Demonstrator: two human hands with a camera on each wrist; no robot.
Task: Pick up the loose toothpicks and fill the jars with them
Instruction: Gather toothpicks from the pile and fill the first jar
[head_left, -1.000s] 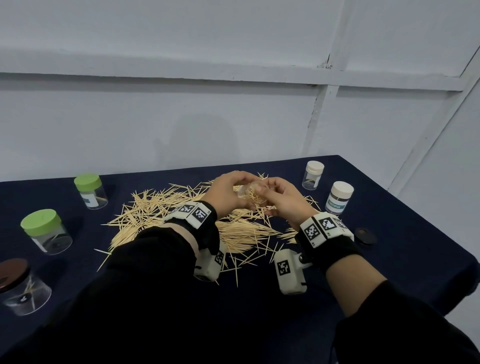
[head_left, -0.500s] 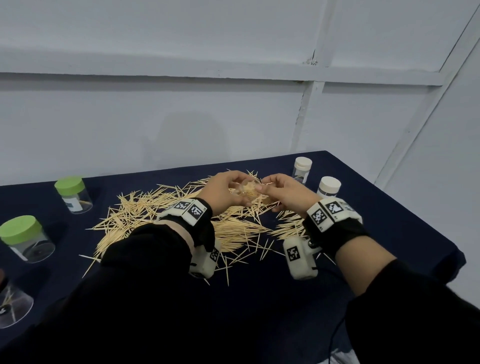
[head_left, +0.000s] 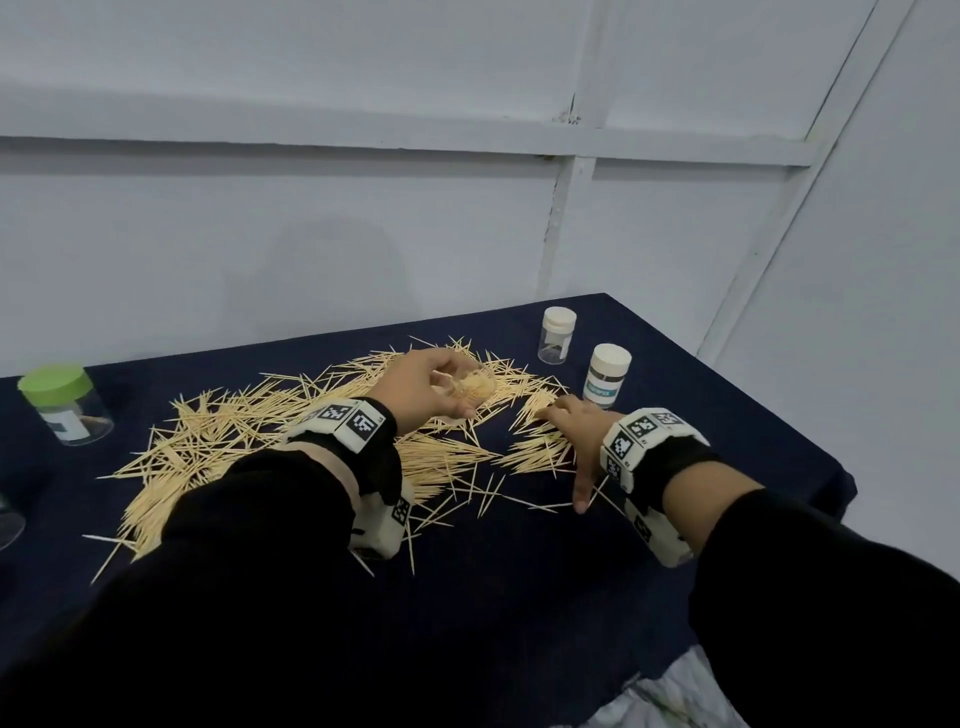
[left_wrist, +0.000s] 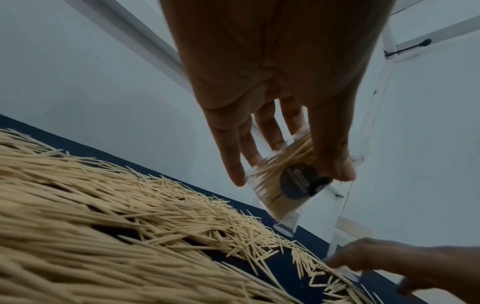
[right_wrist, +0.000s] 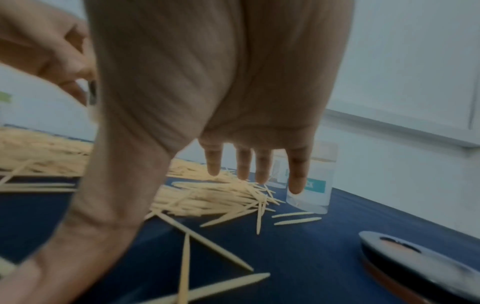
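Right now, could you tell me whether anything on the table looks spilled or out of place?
Yes. Loose toothpicks lie scattered in a wide heap across the dark tablecloth. A dark lid sits off its jar near the right hand, which reaches open over the pile. The left hand holds an open, tilted clear jar packed with toothpicks.

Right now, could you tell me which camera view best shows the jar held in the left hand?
The left wrist view: the clear jar, packed with toothpicks, sits unobstructed between the left hand's fingers. The head view shows only its open mouth. The right wrist view catches a blurred sliver.
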